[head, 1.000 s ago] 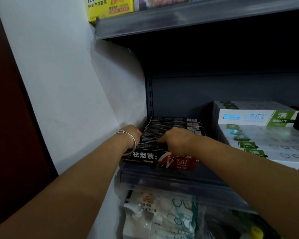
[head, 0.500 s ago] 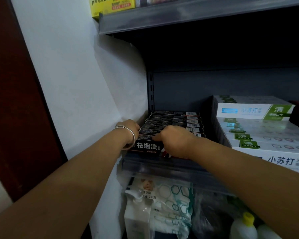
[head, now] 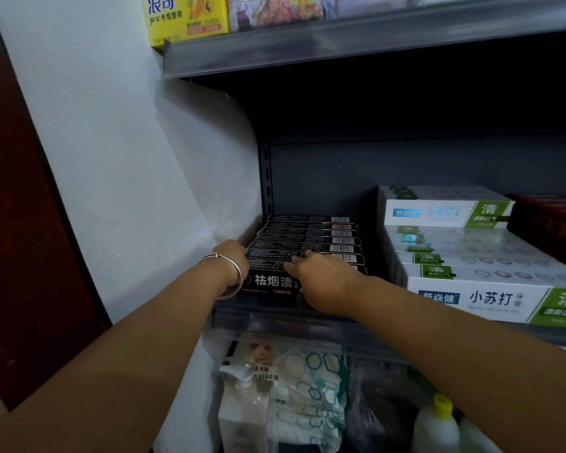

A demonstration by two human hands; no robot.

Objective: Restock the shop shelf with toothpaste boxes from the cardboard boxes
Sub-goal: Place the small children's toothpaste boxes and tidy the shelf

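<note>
Seating front black toothpaste box [head: 272, 282], left end of shelf [head: 307, 325].
My left hand [head: 231, 256] cups its left end, grip hidden; right hand [head: 321, 282] presses flat on top. Risk: uneven push skews row toward white boxes [head: 471, 299].
</note>
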